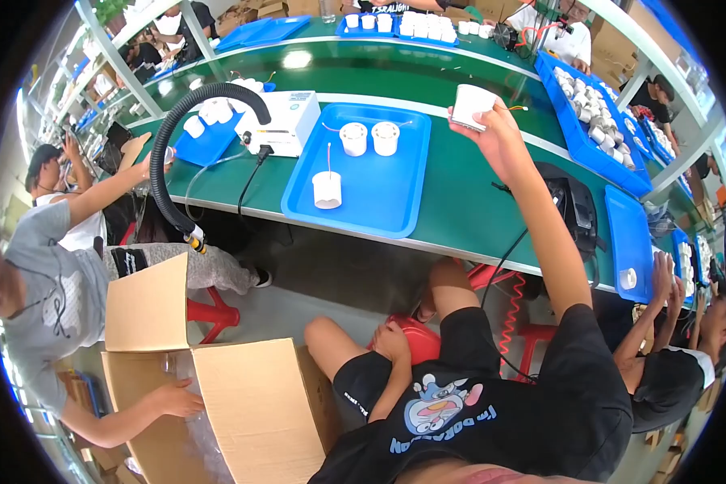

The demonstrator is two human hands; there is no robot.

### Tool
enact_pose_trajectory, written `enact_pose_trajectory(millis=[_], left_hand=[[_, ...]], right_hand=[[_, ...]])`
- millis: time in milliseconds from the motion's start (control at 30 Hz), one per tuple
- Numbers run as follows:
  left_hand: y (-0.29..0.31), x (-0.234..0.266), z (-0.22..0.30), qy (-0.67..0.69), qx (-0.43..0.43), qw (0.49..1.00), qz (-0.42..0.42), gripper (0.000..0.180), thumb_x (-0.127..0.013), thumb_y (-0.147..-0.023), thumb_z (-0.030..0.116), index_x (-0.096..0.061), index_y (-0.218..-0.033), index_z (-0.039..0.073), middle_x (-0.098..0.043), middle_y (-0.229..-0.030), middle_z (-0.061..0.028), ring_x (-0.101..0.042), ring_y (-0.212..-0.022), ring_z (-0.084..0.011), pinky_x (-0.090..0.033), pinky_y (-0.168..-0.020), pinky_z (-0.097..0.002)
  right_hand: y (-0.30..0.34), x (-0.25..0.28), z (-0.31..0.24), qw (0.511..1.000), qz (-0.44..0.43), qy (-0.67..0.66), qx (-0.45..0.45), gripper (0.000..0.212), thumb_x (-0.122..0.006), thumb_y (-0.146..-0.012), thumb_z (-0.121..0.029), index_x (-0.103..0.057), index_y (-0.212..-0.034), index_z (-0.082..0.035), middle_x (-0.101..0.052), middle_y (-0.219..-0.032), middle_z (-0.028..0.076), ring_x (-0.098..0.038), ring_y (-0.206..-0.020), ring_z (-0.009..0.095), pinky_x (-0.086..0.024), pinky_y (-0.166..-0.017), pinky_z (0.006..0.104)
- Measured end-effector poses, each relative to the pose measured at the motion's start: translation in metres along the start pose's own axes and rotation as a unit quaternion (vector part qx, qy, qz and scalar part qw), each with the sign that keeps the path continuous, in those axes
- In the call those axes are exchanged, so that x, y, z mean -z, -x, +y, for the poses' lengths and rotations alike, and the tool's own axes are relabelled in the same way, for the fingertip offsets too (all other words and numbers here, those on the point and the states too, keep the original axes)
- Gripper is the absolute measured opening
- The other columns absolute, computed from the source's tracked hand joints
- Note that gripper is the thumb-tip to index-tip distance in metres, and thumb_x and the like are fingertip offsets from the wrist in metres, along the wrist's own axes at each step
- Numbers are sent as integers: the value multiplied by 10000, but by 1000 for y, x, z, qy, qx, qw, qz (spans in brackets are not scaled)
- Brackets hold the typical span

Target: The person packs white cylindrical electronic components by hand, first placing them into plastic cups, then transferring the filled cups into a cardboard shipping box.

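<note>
Green benches point(468, 202) carry several blue trays point(266, 32) across a busy workroom. From the head view, your right hand point(500, 133) pinches a white cup-shaped part point(474, 105) above the bench, a side grip that likely spares its thin wires point(519, 108). Your left hand point(391, 341) rests low by the red stool point(421, 337); whether its fingers hold anything cannot be told. Three similar parts point(327, 190) stand apart in your rimmed tray point(379, 202), presumably contained.

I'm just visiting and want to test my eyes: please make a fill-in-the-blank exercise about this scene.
The right hand holds a cup coloured ____.
The blue tray straight ahead contains ____ cups.
The tabletop beneath it is coloured ____.
The cardboard box is in the picture's ____ half, not its right.
Missing words: white; three; green; left.
</note>
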State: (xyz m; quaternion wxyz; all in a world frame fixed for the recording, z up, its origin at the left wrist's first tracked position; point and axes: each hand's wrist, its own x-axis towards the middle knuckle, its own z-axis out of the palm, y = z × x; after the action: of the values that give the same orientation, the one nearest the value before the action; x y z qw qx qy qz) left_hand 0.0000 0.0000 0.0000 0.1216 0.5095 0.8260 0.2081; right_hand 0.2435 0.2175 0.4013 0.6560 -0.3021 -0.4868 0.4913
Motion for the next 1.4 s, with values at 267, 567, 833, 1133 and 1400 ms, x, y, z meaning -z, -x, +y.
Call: enact_pose_trajectory(millis=[267,567,833,1133,1400], left_hand=[[4,5,-1,-16,10,1000,-8,286,-524,-846,257,-650,-758,16,-665,-803,-187,-632,-759,-388,-482,-704,-500],[12,-2,-1,-22,-19,1000,4,300,-529,-857,278,-639,-759,17,-657,-808,-192,-631,-766,-388,-480,-699,-500],[5,4,2,-65,-14,998,-8,291,-517,-875,270,-638,-787,20,-655,-836,-193,-629,-798,-390,-482,-710,-508],[0,13,10,-97,-25,994,-30,238,-523,-855,217,-615,-771,14,-636,-812,-189,-624,-787,-382,-482,-688,-500],[2,18,14,-78,-42,995,-35,229,-523,-859,209,-589,-751,19,-613,-787,-186,-607,-770,-388,-471,-682,-507]], right_hand=[[-36,121,0,981,160,84,-74,453,-631,-810,-77,-446,-1222,-37,-543,-1174,115,-574,-1099,278,-465,-996,514],[-73,230,-5,910,276,282,-126,846,-702,-737,-165,-269,-1456,-56,-488,-1315,166,-483,-1225,315,-372,-1060,501],[-107,261,1,938,200,260,-108,841,-708,-795,-107,-251,-1501,-98,-529,-1197,177,-556,-1112,277,-452,-950,410],[-120,285,12,946,204,247,-49,573,-649,-848,-59,-442,-1382,-65,-561,-1171,103,-563,-1093,227,-461,-1015,468],[-110,182,-4,979,104,175,-6,500,-574,-891,-47,-459,-1377,-45,-584,-1115,80,-574,-1067,203,-452,-1039,505]])
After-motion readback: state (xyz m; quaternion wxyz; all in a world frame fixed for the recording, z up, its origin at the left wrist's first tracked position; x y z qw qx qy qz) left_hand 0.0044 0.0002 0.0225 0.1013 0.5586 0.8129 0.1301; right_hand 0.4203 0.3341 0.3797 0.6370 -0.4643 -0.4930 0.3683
